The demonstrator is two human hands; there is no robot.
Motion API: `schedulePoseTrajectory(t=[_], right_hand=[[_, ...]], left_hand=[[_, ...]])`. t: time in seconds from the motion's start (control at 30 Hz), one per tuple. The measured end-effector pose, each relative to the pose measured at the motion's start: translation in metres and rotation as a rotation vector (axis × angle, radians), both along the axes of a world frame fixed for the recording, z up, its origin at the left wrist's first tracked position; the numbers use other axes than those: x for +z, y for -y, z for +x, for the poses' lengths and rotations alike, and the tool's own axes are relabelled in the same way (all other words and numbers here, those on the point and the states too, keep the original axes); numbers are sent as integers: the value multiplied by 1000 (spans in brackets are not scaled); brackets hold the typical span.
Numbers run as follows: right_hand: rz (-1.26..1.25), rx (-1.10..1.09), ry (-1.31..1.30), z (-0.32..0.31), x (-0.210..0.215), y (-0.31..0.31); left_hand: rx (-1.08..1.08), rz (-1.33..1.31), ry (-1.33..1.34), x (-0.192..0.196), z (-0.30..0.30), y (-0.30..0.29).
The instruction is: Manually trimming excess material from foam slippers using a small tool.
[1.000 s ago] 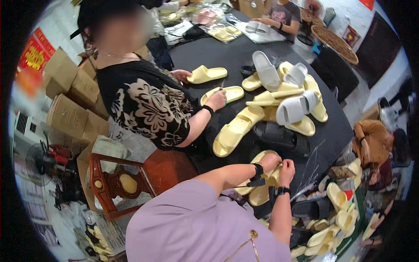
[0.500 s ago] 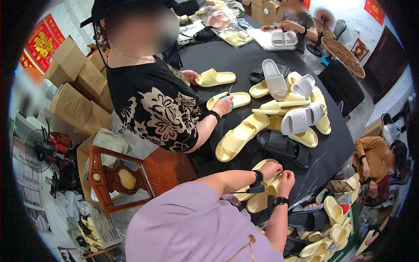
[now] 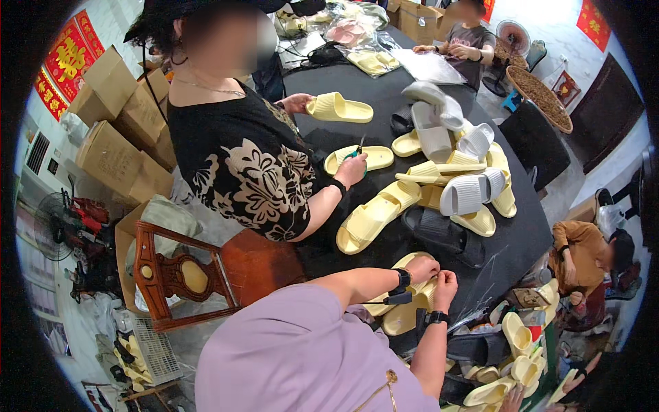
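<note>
My left hand (image 3: 422, 267) and my right hand (image 3: 445, 287) meet, fingers pinched, over the upper end of a pair of yellow slide slippers (image 3: 400, 318) at the near side of the black table. What the fingertips grip is too small to make out. Thin clear strands (image 3: 475, 312) lie just right of my right hand. Beyond my hands are a black slide slipper (image 3: 443, 235) and a larger yellow slide slipper (image 3: 377, 216). Farther off, a heap of yellow and grey slide slippers (image 3: 463, 187) covers the table's right part.
At the left, a co-worker holds a yellow slide (image 3: 341, 108) and green-handled scissors (image 3: 360, 152) over another slide. A wooden chair (image 3: 184, 275) stands at left. Slippers fill a container (image 3: 522, 364) at lower right. Other people sit at the far end and right.
A blurred grey pair, earlier before the far person, is now at the heap's far side. The co-worker's yellow slide is raised slightly. My hands stay pinched at about the same place.
</note>
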State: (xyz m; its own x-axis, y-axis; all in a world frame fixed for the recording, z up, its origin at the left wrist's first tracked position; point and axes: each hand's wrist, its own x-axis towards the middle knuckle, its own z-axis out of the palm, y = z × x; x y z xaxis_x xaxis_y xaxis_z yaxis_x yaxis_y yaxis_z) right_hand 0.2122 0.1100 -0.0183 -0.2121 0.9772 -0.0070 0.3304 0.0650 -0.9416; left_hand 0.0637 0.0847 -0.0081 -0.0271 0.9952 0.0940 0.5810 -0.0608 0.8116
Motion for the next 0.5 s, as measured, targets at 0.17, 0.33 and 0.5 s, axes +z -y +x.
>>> schedulePoseTrajectory(t=[0.17,0.33,0.5], right_hand=[[41,27,87,-10,11,-1],[44,-30,86,-12,21,1],[31,-44,68,-7,0,-3]], left_hand=[[22,71,64,-18,-5,-5],[-38,0,108,-1,-10,-4],[-35,-27,123,6,-8,-3]])
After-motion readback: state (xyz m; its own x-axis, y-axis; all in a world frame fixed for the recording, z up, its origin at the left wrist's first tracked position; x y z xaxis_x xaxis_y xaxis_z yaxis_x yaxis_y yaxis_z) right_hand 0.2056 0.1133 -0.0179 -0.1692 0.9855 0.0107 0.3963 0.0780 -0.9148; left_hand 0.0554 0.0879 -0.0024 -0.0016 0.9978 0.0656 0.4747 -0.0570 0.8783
